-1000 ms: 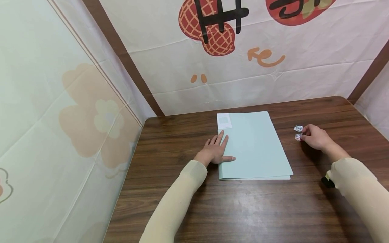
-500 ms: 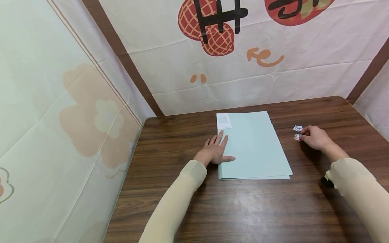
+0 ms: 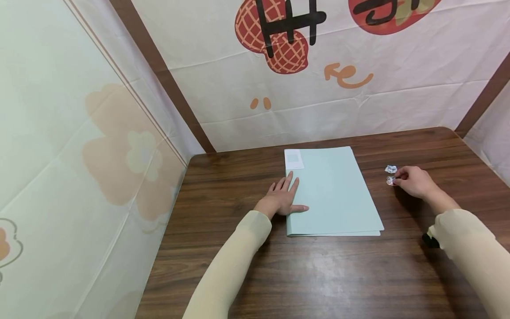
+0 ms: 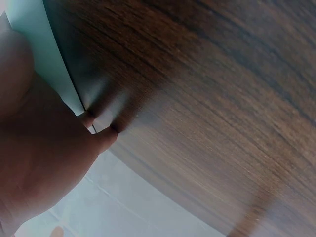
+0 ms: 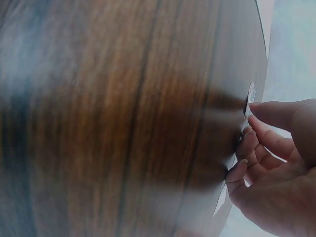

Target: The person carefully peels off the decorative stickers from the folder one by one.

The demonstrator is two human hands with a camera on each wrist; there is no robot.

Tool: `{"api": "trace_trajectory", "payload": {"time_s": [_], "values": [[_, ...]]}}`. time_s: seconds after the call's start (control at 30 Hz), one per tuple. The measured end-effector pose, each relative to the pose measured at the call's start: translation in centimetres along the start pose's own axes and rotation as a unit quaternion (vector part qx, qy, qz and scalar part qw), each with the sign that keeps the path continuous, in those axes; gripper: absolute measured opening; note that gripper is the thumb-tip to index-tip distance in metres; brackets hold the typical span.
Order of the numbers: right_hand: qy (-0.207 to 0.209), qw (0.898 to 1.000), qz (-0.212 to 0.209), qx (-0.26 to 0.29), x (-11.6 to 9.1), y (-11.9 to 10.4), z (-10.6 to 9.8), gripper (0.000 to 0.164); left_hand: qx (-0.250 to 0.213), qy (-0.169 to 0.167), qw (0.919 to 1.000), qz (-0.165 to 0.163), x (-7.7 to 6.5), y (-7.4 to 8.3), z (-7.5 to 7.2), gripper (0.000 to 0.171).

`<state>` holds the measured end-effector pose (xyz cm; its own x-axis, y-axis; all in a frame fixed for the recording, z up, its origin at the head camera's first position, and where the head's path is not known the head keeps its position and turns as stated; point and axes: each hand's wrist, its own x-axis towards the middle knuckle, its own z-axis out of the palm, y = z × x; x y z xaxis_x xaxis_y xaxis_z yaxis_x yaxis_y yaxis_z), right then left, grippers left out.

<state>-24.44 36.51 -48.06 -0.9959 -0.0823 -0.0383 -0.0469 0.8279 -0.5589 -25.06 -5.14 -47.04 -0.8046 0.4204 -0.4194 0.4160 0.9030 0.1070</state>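
A pale green folder (image 3: 334, 195) with a white label lies closed on the table. My left hand (image 3: 280, 200) rests over its left edge with the fingers spread, thumb and index finger on the cover. In the left wrist view, two fingertips (image 4: 107, 138) touch the wood beside the folder (image 4: 54, 64). Right of the folder are two small printed stickers, a bluish one (image 3: 391, 169) farther back and a nearer one (image 3: 390, 180) with some pink. My right hand (image 3: 414, 181) pinches the nearer sticker's right edge between thumb and index finger. In the right wrist view, the sticker (image 5: 252, 91) shows past the thumb tip.
The dark wooden table (image 3: 326, 283) has rounded far corners. A printed cloth (image 3: 223, 79) hangs behind it, and another cloth (image 3: 59, 177) hangs along the left side. A small black object (image 3: 430, 240) shows under the right sleeve.
Both hands and the folder stay in place. The nearer sticker shows only a slight turn at the right fingertips.
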Motion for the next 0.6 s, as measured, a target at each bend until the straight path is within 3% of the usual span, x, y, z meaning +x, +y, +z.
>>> {"api": "trace_trajectory", "payload": {"time_s": [0.6], "values": [[0.002,1.000,-0.020,0.005,0.17,-0.79,0.14,0.017,-0.002,-0.009,0.9999,-0.012,0.00,0.31,-0.11,0.099]]}}
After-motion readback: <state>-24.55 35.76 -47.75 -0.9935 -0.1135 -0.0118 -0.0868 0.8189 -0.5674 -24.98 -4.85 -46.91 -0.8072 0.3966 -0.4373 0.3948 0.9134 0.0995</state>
